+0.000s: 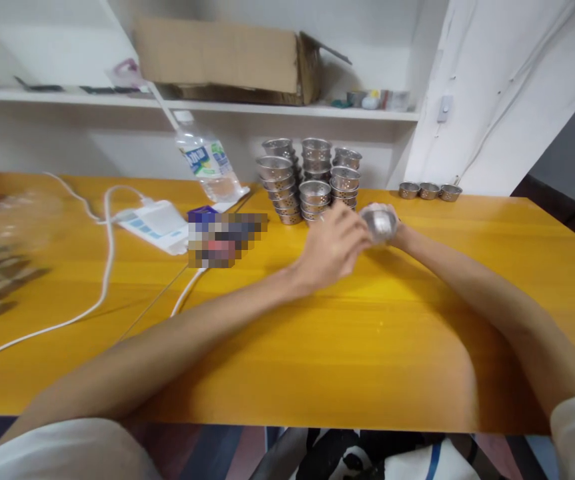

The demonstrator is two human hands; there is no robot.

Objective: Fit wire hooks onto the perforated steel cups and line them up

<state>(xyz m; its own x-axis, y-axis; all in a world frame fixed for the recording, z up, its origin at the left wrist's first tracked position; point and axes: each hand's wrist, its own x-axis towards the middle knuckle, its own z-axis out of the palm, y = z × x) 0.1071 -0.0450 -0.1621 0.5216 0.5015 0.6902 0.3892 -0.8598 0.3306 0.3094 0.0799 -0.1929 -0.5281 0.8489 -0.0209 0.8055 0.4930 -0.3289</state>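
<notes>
Both my hands meet over the yellow table [317, 347] just in front of several stacks of small perforated metal cups [310, 180]. My right hand [392, 227] is wrapped round one metal cup [378, 223], holding it a little above the table. My left hand [332, 247] is closed beside it, its fingertips touching the cup's left side. The picture is blurred by motion, so the fingers' exact grip is unclear.
Three single metal cups [430, 191] stand in a row at the back right. A water bottle [207, 163], a white power strip [155, 223] with white cables [102, 280] and a blurred small item lie at left. A cardboard box [232, 60] sits on the shelf behind.
</notes>
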